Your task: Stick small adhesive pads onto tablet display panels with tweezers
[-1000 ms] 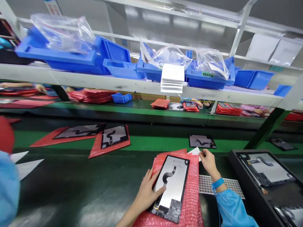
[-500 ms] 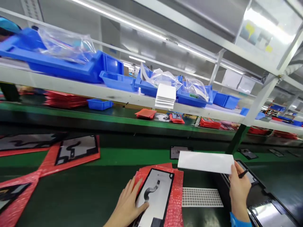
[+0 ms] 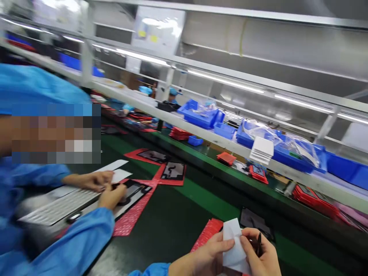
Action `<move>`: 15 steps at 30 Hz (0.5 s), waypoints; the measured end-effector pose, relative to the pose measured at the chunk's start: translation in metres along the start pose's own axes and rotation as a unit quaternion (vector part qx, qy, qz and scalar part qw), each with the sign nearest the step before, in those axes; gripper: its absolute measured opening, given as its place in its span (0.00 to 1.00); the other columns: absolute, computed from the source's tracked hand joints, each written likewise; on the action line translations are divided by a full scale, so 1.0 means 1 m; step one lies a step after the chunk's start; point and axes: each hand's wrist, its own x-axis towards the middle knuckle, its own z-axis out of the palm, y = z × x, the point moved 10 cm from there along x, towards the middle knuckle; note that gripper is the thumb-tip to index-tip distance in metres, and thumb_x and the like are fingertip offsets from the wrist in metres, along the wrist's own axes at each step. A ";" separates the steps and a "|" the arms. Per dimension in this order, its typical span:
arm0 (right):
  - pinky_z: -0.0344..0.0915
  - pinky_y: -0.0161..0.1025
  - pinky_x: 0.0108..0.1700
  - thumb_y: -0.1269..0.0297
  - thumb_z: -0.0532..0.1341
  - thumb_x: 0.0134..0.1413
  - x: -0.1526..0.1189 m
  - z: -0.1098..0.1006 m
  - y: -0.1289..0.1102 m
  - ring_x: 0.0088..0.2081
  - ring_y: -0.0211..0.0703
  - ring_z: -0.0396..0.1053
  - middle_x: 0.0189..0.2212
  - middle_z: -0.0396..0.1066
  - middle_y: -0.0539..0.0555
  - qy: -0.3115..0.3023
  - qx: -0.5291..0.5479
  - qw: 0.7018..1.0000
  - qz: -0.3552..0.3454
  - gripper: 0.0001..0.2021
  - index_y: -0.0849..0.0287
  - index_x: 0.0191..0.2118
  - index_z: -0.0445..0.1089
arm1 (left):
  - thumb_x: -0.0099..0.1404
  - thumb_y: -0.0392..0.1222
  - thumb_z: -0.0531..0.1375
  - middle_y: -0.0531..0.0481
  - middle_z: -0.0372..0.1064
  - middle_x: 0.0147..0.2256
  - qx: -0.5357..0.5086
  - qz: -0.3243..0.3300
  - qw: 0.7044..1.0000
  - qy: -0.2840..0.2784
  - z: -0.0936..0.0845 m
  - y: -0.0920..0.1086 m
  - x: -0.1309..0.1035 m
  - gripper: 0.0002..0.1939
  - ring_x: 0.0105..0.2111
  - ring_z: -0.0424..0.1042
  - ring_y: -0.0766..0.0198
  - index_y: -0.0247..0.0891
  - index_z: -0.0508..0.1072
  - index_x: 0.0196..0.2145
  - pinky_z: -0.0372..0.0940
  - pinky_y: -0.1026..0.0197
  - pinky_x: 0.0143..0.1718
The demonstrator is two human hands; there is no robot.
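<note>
My left hand [image 3: 202, 249] and my right hand [image 3: 261, 255] meet at the lower right, both pinching a white paper sheet [image 3: 232, 235]. The sheet looks creased or bent between my thumbs. A thin black pen-like tool [image 3: 259, 245] sticks up between the fingers of my right hand. Behind my left hand lies red bubble wrap [image 3: 207, 233], mostly covered by my hands. Just beyond my right hand, a dark-framed display panel [image 3: 255, 221] rests on the green bench.
On the left a co-worker in blue sleeves [image 3: 83, 235] handles a panel beside a white grid sheet [image 3: 61, 205]. More panels on red wrap [image 3: 173, 172] lie mid-bench. Behind runs a shelf with blue bins [image 3: 198, 115] and a stack of white cards [image 3: 262, 149].
My view has swung left, bringing the co-worker in. My left hand has left the display panel and now grips the white sheet, which my right hand held alone before.
</note>
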 end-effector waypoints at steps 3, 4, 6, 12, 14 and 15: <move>0.63 0.36 0.26 0.31 0.76 0.44 0.005 0.037 -0.020 0.23 0.40 0.64 0.22 0.71 0.51 -0.060 -0.045 0.996 -0.051 0.29 0.57 0.31 0.80 | 0.59 0.57 0.76 0.40 0.81 0.50 0.030 0.104 0.990 0.094 -0.025 0.067 -0.022 0.34 0.49 0.81 0.50 0.41 0.76 0.57 0.73 0.57 0.46; 0.63 0.36 0.25 0.32 0.76 0.45 0.007 0.044 -0.030 0.22 0.40 0.64 0.22 0.71 0.50 -0.080 -0.053 0.993 -0.067 0.29 0.57 0.31 0.80 | 0.57 0.55 0.78 0.42 0.81 0.50 0.051 0.136 0.984 0.108 -0.028 0.092 -0.029 0.34 0.49 0.80 0.51 0.39 0.77 0.57 0.72 0.58 0.48; 0.65 0.35 0.26 0.34 0.75 0.49 0.011 0.049 -0.056 0.25 0.41 0.69 0.27 0.76 0.53 -0.108 -0.055 0.987 -0.101 0.27 0.56 0.35 0.81 | 0.56 0.50 0.79 0.43 0.82 0.49 0.093 0.181 0.973 0.113 -0.020 0.142 -0.038 0.35 0.48 0.79 0.53 0.38 0.78 0.57 0.72 0.58 0.50; 0.78 0.39 0.30 0.42 0.78 0.49 0.043 -0.003 -0.131 0.34 0.54 0.82 0.38 0.84 0.59 -0.050 -0.089 0.983 -0.156 0.26 0.53 0.48 0.82 | 0.73 0.36 0.63 0.44 0.77 0.60 0.418 0.393 0.817 0.060 0.066 0.273 -0.049 0.24 0.58 0.77 0.55 0.41 0.74 0.65 0.70 0.55 0.62; 0.80 0.40 0.31 0.41 0.78 0.48 0.053 -0.030 -0.141 0.36 0.57 0.84 0.38 0.85 0.60 -0.006 -0.115 0.979 -0.168 0.27 0.54 0.48 0.83 | 0.75 0.34 0.58 0.42 0.75 0.62 0.520 0.448 0.725 0.056 0.074 0.279 -0.052 0.25 0.61 0.75 0.54 0.41 0.72 0.67 0.69 0.53 0.64; 0.82 0.40 0.32 0.40 0.78 0.48 0.057 -0.043 -0.142 0.37 0.58 0.85 0.37 0.85 0.60 0.016 -0.128 0.977 -0.171 0.27 0.54 0.47 0.83 | 0.75 0.34 0.57 0.43 0.74 0.64 0.568 0.442 0.691 0.069 0.064 0.273 -0.048 0.26 0.63 0.74 0.54 0.43 0.71 0.68 0.69 0.52 0.66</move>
